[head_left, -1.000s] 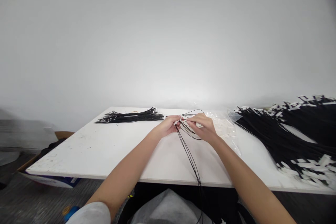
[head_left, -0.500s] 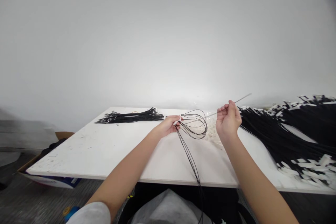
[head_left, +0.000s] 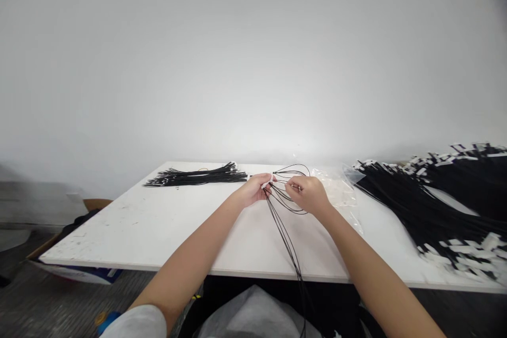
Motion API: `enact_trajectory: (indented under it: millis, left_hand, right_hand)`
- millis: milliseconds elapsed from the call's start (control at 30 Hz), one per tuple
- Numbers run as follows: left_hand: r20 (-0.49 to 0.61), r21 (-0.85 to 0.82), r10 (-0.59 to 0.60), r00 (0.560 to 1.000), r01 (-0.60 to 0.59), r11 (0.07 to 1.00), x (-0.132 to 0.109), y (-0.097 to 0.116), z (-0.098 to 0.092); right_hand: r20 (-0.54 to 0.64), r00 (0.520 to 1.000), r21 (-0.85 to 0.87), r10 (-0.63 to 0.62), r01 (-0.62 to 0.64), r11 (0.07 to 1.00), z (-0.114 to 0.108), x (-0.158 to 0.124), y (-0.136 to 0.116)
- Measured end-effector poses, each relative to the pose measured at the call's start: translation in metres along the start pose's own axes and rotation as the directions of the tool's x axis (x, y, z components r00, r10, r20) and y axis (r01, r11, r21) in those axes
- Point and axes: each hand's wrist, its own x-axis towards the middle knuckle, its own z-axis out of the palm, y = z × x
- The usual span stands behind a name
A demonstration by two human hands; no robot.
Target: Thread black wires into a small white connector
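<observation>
My left hand (head_left: 256,190) is closed around a small white piece (head_left: 268,180), with thin black wires coming out of it. Some of these wires (head_left: 292,203) bend into loops to the right, while others hang down over the table's front edge. My right hand (head_left: 307,193) is closed in a pinch among the loops, a short way right of my left hand. Its fingertips hide whatever lies between them. Behind my left hand, a bundle of black wires (head_left: 198,176) with small light ends lies on the white table (head_left: 158,232).
A clear plastic bag (head_left: 336,185) with pale contents lies behind my right hand. Large heaps of black wires (head_left: 404,206) with white ends cover the table's right side. A cardboard box (head_left: 79,270) stands on the floor at left. The wall rises behind the table.
My right hand has moved left and down, from beside the black heap to the wire loops. The thin grey strand seen in it before no longer shows. My left hand has stayed put.
</observation>
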Motion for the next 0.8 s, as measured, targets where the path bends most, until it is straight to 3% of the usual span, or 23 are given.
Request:
enact_trajectory:
  millis: [800]
  left_hand:
    - [0.035, 0.049, 0.003, 0.999, -0.004, 0.999, -0.0036, 0.0011, 0.0015]
  right_hand:
    - [0.005, 0.996, -0.041, 0.09, -0.09, 0.995, -0.0022, 0.0012, -0.0019]
